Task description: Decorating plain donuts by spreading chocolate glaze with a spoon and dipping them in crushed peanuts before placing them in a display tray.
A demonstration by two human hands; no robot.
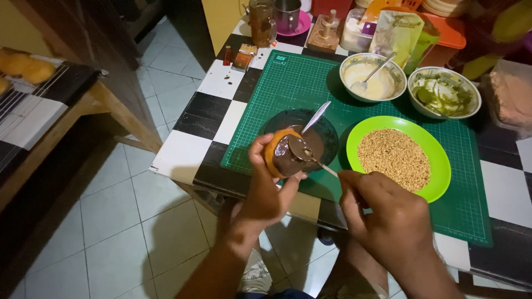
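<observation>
I see the left hand [266, 188] raised, fingers curled around a round orange doughnut with brown chocolate coating [284, 153], tilted on edge. The right hand [388, 216] pinches a metal spoon [305, 152], bowl against the coating. Below: a dark glass bowl [327, 133], a green cutting mat [288, 83], a black-and-white chequered table [183, 155], a tiled floor [127, 221].

A mat [310, 83] lies on the table [221, 119]. On its near left stands a bowl [327, 135] with a spoon [316, 116] in it; just right of it, a plate [438, 166] of crumbs [393, 158]. Far behind stand two bowls side by side, the left one [346, 69] holding a spoon [374, 73], the right one [468, 88] beside it. Cups [274, 19] stand at the far left edge.
</observation>
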